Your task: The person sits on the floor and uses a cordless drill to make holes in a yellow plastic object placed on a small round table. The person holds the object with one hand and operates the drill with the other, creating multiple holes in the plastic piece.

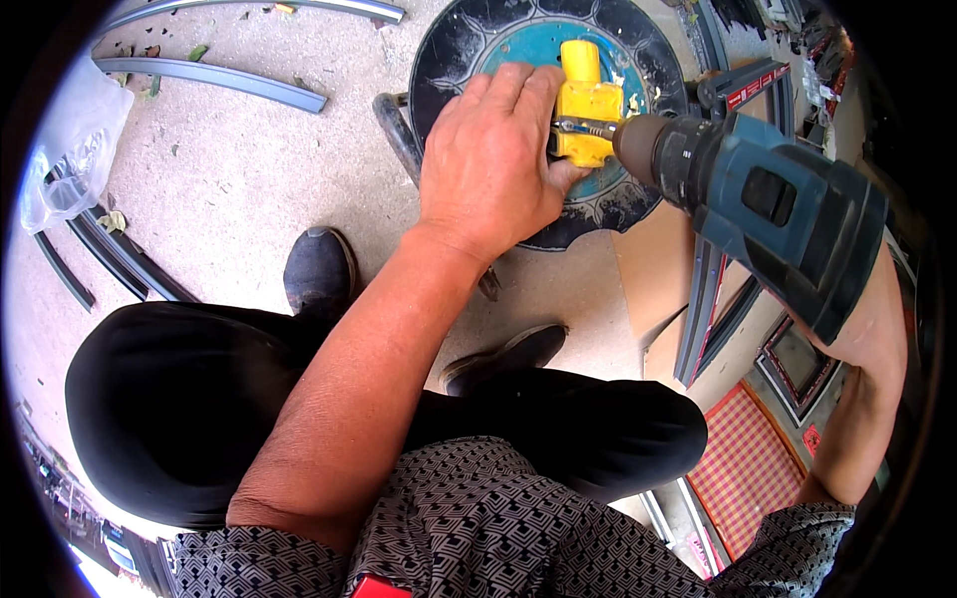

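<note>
A yellow plastic piece (590,115) with a knob-like end lies on a round stool (459,50) with a black rim and a blue-green middle. My left hand (498,145) grips its left side, thumb near the lower edge, pressing it to the seat. In my right hand (859,334) is a blue and black power drill (758,194), whose body hides most of my fingers. The drill's bit (588,127) points left and meets the yellow piece near its middle; whether it turns, I cannot tell. Pale shavings (633,95) lie beside the piece.
Metal profile strips (219,82) lie on the floor at upper left, near a clear plastic bag (75,149). Dark frame profiles (703,309) and cardboard (643,269) stand right of the stool. A red checked mat (743,463) is at lower right. My shoes (319,269) rest below the stool.
</note>
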`<action>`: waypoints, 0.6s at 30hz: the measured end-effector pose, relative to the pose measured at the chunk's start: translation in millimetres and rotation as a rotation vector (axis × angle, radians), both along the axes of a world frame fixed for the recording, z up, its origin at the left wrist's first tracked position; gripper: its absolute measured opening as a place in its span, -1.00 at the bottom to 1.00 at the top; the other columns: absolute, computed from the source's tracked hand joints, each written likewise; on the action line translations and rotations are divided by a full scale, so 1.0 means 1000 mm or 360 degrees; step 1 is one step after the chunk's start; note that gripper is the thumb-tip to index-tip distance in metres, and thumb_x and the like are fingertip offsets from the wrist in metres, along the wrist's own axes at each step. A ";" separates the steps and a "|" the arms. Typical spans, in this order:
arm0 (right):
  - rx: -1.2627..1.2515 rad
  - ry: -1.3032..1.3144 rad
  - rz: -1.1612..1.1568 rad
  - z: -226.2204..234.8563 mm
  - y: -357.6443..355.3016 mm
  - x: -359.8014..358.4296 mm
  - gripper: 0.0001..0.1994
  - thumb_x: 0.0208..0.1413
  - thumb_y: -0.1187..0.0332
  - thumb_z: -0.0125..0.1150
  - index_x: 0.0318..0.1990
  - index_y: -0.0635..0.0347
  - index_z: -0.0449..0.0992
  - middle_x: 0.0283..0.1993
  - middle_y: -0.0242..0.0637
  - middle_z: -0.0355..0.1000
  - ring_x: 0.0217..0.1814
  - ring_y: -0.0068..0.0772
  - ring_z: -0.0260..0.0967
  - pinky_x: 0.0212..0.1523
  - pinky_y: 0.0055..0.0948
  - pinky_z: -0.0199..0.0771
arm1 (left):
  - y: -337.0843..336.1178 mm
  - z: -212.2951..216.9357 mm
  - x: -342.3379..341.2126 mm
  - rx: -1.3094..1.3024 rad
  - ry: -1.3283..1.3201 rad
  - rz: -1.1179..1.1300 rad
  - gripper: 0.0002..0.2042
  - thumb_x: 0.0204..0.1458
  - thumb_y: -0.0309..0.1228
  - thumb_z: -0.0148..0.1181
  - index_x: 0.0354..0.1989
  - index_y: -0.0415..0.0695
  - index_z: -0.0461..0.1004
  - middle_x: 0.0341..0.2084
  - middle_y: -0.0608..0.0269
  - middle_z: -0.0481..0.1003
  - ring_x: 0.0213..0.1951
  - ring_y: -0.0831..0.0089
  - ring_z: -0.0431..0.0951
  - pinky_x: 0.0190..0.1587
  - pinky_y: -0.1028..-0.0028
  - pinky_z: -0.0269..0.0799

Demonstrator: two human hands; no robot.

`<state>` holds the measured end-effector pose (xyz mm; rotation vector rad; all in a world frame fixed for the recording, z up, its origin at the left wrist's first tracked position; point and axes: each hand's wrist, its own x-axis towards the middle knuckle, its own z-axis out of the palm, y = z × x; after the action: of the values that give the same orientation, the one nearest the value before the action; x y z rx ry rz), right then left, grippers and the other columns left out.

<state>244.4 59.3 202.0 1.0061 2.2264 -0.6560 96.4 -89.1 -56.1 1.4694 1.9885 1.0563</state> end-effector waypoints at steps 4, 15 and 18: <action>-0.0023 0.0082 0.0036 -0.008 0.002 0.006 -0.60 0.05 0.46 0.56 0.10 0.14 0.69 0.04 -0.16 0.68 0.01 -0.07 0.67 0.00 -0.15 0.70 | -0.003 -0.002 -0.003 -0.0016 0.0035 0.0029 -0.19 -0.16 -0.22 0.74 0.33 -0.12 0.50 0.15 0.09 0.55 0.17 0.09 0.58 0.26 0.21 0.55; -0.0001 -0.0020 0.0046 -0.008 0.002 0.006 -0.60 0.08 0.46 0.55 0.11 0.06 0.70 0.13 -0.16 0.65 0.11 0.02 0.63 0.08 -0.08 0.67 | -0.001 -0.001 -0.001 0.0002 0.0037 0.0023 -0.19 -0.15 -0.21 0.74 0.32 -0.11 0.50 0.15 0.11 0.55 0.18 0.10 0.58 0.27 0.21 0.55; 0.0010 -0.0010 0.0053 -0.007 0.003 0.008 -0.60 0.07 0.46 0.55 0.11 0.07 0.70 0.14 -0.16 0.64 0.11 0.02 0.63 0.10 -0.08 0.66 | -0.002 -0.002 -0.001 -0.0003 0.0037 0.0021 -0.19 -0.15 -0.21 0.74 0.32 -0.11 0.50 0.15 0.11 0.55 0.18 0.11 0.59 0.27 0.22 0.55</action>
<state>252.2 62.7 194.6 0.9705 2.2363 -0.6307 95.4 -90.7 -57.7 1.4760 2.0175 1.0474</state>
